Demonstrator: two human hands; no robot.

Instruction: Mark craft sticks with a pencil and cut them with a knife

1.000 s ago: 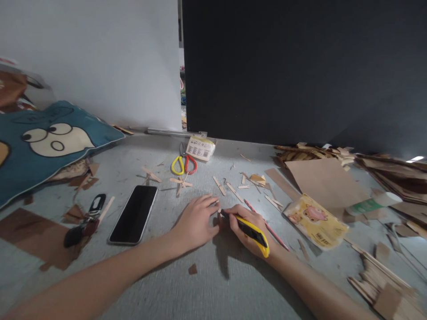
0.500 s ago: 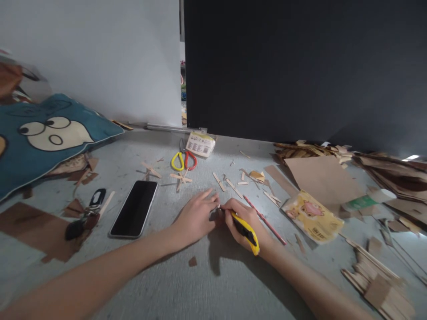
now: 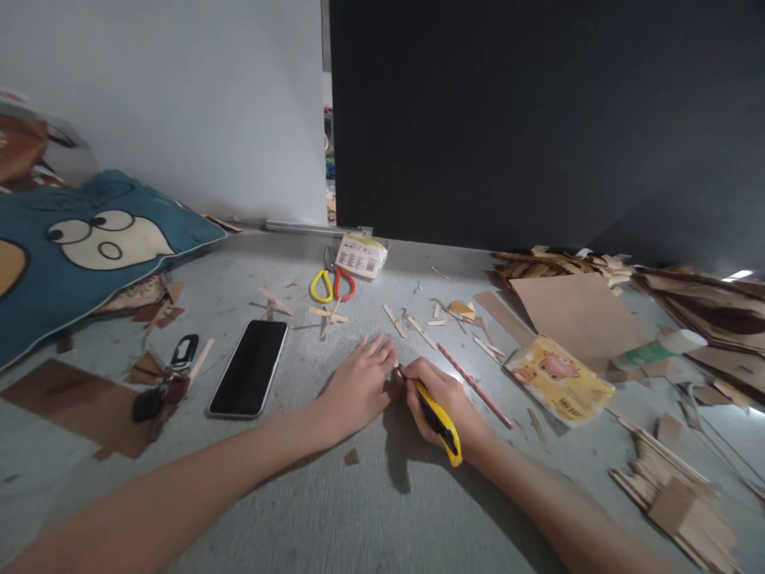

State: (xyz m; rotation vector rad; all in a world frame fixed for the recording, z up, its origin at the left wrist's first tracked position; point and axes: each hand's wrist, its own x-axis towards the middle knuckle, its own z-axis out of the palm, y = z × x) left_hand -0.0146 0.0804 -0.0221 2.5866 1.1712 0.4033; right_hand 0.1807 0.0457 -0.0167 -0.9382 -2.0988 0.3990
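My right hand is closed around a yellow and black utility knife, its handle slanting back toward me. The knife's front end points at the fingertips of my left hand, which lies palm down on the grey table with fingers stretched forward. A tiny pale tip, perhaps wood, shows between the two hands; whatever lies under the left fingers is hidden. Just beyond are cut pieces of wooden craft stick and a star of crossed sticks. A red pencil lies right of my right hand.
To the left lie a black phone, keys, cardboard and a blue cushion. Scissors and a small packet sit behind. At right are a yellow tissue pack, a glue bottle and stacked sticks.
My left fingers have straightened and lie flatter. The right hand with the utility knife has hardly moved. The whole view has shifted slightly.
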